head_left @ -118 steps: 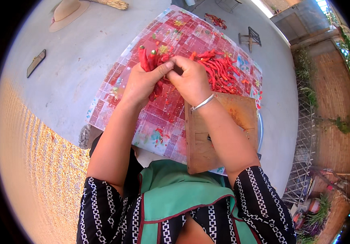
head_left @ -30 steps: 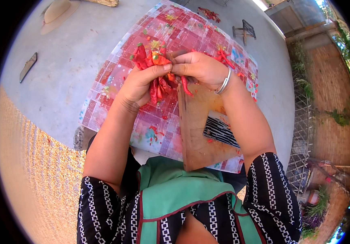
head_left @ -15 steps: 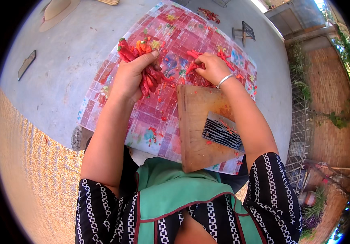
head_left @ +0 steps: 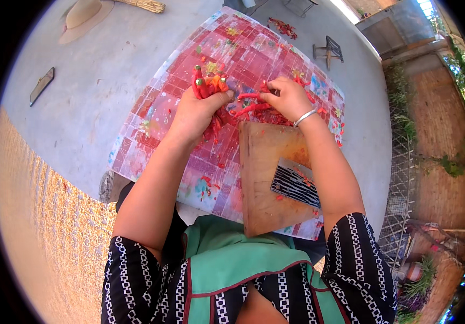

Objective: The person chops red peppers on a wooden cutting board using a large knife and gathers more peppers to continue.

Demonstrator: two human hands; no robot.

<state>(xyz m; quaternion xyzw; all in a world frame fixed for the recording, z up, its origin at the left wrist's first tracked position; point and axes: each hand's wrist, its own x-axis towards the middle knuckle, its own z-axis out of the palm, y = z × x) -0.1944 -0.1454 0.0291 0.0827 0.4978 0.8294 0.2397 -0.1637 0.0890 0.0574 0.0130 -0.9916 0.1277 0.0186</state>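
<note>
The left hand [head_left: 200, 109] still clutches a red chili bunch [head_left: 219, 120]. The right hand [head_left: 289, 101], touching it a second ago, is now apart, pinching another chili [head_left: 249, 96].

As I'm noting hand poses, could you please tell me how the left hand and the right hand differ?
The left hand is closed around a thick bunch of peppers; the right hand has its fingertips at a loose pepper, though whether it grips it is unclear. The right hand has a silvery bangle at its wrist; the left hand's wrist is bare. Both are ungloved, above the tablecloth.
</note>
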